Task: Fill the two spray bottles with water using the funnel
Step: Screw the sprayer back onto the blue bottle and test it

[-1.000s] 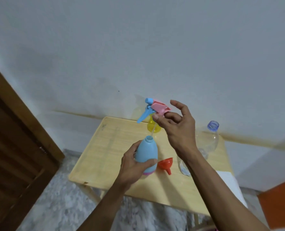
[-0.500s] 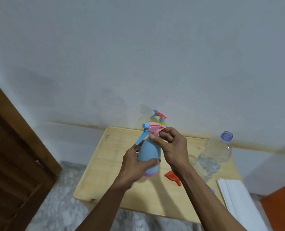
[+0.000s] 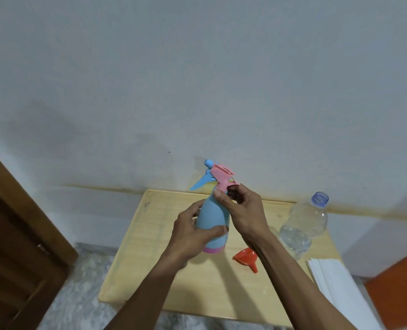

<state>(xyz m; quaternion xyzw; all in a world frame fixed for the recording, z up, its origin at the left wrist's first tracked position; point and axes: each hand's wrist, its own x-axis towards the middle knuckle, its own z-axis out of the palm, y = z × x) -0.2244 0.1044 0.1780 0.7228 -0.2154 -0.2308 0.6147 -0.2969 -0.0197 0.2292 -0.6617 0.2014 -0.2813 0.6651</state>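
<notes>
Head: smooth, tapered blue bottle (image 3: 212, 222)

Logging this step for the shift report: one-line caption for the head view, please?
Left hand holds blue spray bottle; right hand grips its pink spray head; red funnel on table.

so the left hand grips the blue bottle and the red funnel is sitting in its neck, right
Not quite. The left hand does grip the blue plastic spray bottle, but the head view shows the small red plastic funnel lying on the wooden table.
</notes>
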